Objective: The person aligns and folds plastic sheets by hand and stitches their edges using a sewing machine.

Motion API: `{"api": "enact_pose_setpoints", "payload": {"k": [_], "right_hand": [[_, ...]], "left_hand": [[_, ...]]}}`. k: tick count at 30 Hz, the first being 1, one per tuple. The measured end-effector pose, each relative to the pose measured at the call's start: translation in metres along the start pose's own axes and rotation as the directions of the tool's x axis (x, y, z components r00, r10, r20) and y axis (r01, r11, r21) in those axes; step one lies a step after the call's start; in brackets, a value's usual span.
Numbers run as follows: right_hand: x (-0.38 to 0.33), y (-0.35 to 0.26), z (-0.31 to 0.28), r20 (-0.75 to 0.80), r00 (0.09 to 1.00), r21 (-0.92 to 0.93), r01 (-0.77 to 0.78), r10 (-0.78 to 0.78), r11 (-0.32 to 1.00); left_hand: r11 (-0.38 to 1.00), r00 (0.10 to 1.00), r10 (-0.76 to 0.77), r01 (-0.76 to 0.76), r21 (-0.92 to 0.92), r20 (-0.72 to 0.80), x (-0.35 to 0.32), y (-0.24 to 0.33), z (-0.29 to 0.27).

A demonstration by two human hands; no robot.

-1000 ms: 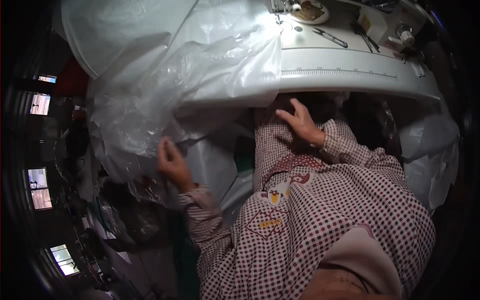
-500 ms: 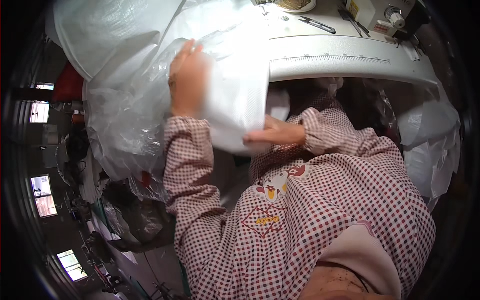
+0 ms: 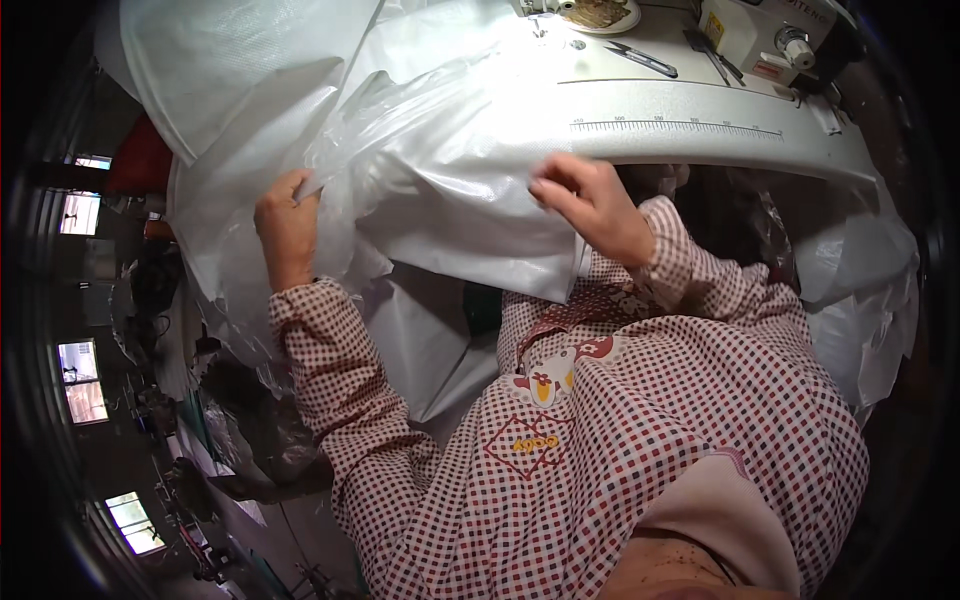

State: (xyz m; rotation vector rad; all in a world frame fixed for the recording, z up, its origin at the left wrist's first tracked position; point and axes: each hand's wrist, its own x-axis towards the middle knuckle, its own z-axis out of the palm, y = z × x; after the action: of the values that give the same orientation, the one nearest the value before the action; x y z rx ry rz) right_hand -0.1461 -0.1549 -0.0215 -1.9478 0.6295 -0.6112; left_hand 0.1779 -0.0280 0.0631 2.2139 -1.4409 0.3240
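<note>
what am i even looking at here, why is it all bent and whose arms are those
This is a view from a wide fisheye camera worn on a person's head, looking down at their own hands, so straight edges bend toward the rim. The arms in red-and-white checked sleeves are the wearer's own, coming up from the lower edge.

The left hand grips an edge of a clear plastic sheet. The right hand pinches the edge of a white woven piece, held up between the two hands.

Beyond them is a white sewing table with a ruler strip along its front. On it lie small scissors, and a sewing machine sits at the top right. More white material hangs off the table.
</note>
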Motion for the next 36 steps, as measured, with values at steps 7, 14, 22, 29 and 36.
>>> {"api": "enact_pose_setpoints", "payload": {"k": [7, 14, 22, 29, 36], "right_hand": [[0.106, -0.02, 0.022, 0.104, 0.932, 0.863, -0.257, 0.347, 0.434], [0.033, -0.024, 0.09, 0.469, 0.882, 0.83, -0.455, 0.04, 0.322], [-0.028, 0.05, 0.121, 0.747, 0.662, 0.634, -0.679, -0.065, 0.369], [-0.043, 0.054, 0.114, 0.752, 0.649, 0.524, -0.694, 0.114, 0.494], [-0.055, 0.028, 0.093, 0.55, 0.796, 0.57, -0.578, 0.251, 0.585]], "left_hand": [[0.942, 0.979, 0.116, -0.055, -0.332, 0.167, -0.019, 0.035, -0.055], [0.986, 0.74, -0.098, -0.018, 0.166, 0.666, -0.088, 0.073, -0.08], [0.848, 0.559, -0.5, 0.161, 0.505, 0.661, -0.221, -0.116, -0.052], [0.697, 0.489, -0.584, -0.107, 0.709, 0.648, -0.245, -0.128, -0.084], [0.94, 0.819, 0.267, -0.106, -0.324, 0.507, -0.158, 0.087, -0.041]]}}
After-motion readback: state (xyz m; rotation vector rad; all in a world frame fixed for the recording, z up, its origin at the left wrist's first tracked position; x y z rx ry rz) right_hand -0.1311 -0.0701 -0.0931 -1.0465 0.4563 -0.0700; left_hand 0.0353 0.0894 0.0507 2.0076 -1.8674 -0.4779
